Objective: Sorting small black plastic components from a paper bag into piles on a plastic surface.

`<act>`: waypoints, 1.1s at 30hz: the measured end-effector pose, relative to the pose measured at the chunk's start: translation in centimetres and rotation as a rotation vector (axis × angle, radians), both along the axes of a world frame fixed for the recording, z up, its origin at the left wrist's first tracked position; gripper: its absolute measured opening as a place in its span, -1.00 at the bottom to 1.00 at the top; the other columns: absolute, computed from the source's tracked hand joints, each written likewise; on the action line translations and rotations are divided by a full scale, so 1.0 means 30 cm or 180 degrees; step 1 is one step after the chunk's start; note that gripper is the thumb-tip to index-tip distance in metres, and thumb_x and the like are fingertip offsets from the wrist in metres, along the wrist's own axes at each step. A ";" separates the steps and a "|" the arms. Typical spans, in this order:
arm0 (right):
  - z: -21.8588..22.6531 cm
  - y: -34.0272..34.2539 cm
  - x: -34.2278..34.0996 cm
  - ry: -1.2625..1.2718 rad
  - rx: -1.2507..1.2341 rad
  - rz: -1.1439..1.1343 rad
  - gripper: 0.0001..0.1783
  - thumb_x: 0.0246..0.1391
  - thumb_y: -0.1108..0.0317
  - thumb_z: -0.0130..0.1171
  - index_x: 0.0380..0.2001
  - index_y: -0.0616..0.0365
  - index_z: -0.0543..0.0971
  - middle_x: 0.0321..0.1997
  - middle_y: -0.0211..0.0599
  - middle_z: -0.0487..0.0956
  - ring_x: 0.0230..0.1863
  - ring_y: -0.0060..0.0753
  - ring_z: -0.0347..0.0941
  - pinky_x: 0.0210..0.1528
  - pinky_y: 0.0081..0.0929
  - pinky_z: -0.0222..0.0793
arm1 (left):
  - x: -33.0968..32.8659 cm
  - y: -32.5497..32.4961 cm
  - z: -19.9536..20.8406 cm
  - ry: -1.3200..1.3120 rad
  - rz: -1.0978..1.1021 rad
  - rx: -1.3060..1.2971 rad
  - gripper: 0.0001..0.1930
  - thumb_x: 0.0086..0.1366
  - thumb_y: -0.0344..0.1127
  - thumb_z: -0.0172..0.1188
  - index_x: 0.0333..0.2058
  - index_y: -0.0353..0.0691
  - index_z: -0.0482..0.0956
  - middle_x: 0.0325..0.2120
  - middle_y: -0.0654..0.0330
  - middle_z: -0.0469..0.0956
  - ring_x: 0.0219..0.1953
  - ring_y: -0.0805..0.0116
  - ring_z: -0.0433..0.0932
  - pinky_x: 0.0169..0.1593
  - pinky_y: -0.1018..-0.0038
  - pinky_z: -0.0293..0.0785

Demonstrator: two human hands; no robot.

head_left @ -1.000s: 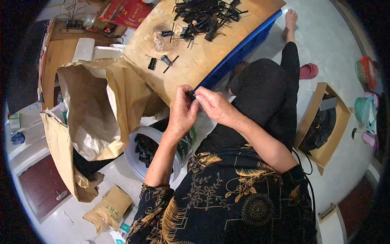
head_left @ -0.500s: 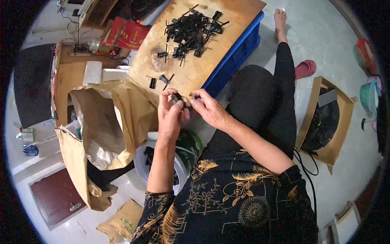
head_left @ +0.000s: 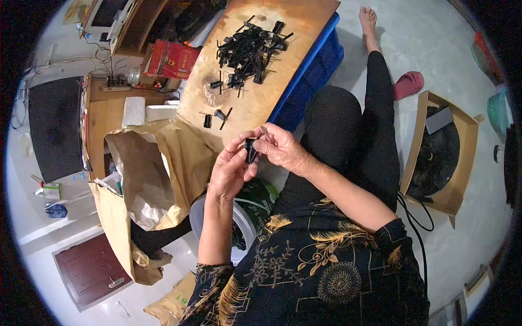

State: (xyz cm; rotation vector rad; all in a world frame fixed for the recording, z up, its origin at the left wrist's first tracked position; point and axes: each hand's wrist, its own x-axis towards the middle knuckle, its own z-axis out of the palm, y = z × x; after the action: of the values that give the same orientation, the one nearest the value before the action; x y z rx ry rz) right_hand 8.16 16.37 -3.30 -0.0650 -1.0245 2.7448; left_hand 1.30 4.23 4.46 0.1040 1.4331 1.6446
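Between my two hands sits a small black plastic part [head_left: 250, 151], above the near edge of the wooden board. My left hand [head_left: 229, 169] pinches it from the left with thumb and fingers. On its other side my right hand [head_left: 284, 152] has thumb and forefinger pressed against it; fingers cover much of the part. Farther off on the board [head_left: 253, 103] lies a heap of similar black plastic parts [head_left: 247, 54] with thin sticks jutting out. Two loose pieces, a short block [head_left: 207, 120] and a part with a thin stick [head_left: 222, 115], rest nearer to me.
The board lies over a blue crate [head_left: 310, 70]. An open brown paper bag [head_left: 187, 157] stands at left, beside a bucket [head_left: 197, 217] holding black pieces. At right are a cardboard box [head_left: 462, 163] with dark contents, a black cable [head_left: 418, 228] and a pink slipper [head_left: 409, 85].
My right hand has come in closer to the left and now touches the black part, which is turned more upright. The whole view has shifted slightly.
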 end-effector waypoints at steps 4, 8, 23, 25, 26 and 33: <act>0.024 0.009 0.000 -0.0087 -0.0036 0.0471 -0.78 0.07 0.27 0.07 -0.34 0.22 0.41 -0.46 -0.50 0.46 -0.52 -0.72 0.36 -0.47 -0.70 0.32 | 0.004 -0.021 -0.006 -0.0235 -0.0126 0.0179 -0.62 0.20 -0.41 0.03 0.02 -0.23 0.29 -0.14 0.13 0.39 -0.52 0.44 0.44 -0.68 0.69 0.25; -0.001 -0.007 -0.002 -0.0317 0.0599 0.0229 -0.76 0.06 0.25 0.09 -0.36 0.24 0.45 -0.53 -0.50 0.45 -0.54 -0.71 0.33 -0.51 -0.67 0.30 | 0.003 -0.032 0.003 0.0116 -0.0381 -0.0466 -0.59 0.20 -0.37 0.05 0.03 -0.24 0.27 -0.15 0.13 0.41 -0.33 0.41 0.48 -0.45 0.63 0.43; 0.029 -0.034 -0.017 -0.0947 0.0866 0.0944 -0.61 0.20 0.17 -0.20 -0.03 0.22 0.25 -0.68 -0.55 0.22 -0.70 -0.77 0.06 -0.73 -0.78 -0.03 | 0.019 -0.063 -0.092 0.1868 -0.0088 -0.0870 -0.65 0.26 -0.48 -0.11 0.03 -0.32 0.23 -0.25 0.20 0.39 -0.28 0.51 0.38 -0.17 0.58 0.36; 0.022 -0.043 -0.025 -0.0974 0.1046 0.0952 -0.61 0.21 0.19 -0.21 -0.01 0.21 0.23 -0.68 -0.55 0.23 -0.71 -0.77 0.06 -0.73 -0.78 -0.04 | 0.013 -0.066 -0.113 0.1810 0.0039 -0.0664 -0.63 0.24 -0.41 -0.06 0.03 -0.32 0.26 -0.20 0.15 0.42 -0.19 0.47 0.37 -0.08 0.57 0.28; 0.017 -0.046 -0.031 -0.0959 0.1078 0.0898 -0.62 0.20 0.20 -0.21 -0.01 0.22 0.24 -0.68 -0.55 0.23 -0.71 -0.77 0.06 -0.73 -0.77 -0.03 | 0.011 -0.066 -0.119 0.1782 0.0050 -0.0655 -0.63 0.24 -0.41 -0.06 0.03 -0.32 0.26 -0.20 0.15 0.42 -0.19 0.47 0.37 -0.08 0.57 0.28; -0.013 -0.063 -0.049 -0.1017 0.1264 0.0712 -0.66 0.19 0.23 -0.19 -0.05 0.21 0.28 -0.69 -0.57 0.22 -0.71 -0.78 0.05 -0.73 -0.76 -0.03 | 0.007 -0.055 -0.136 0.2033 0.0093 -0.0669 -0.65 0.22 -0.45 -0.03 0.01 -0.32 0.29 -0.18 0.17 0.43 -0.14 0.45 0.38 -0.06 0.55 0.29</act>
State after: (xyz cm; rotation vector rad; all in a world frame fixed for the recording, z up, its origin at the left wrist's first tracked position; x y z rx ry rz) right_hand 6.70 14.49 -3.69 -0.3545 -1.7416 2.7160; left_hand 1.49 2.58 0.37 0.5275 2.0821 1.5382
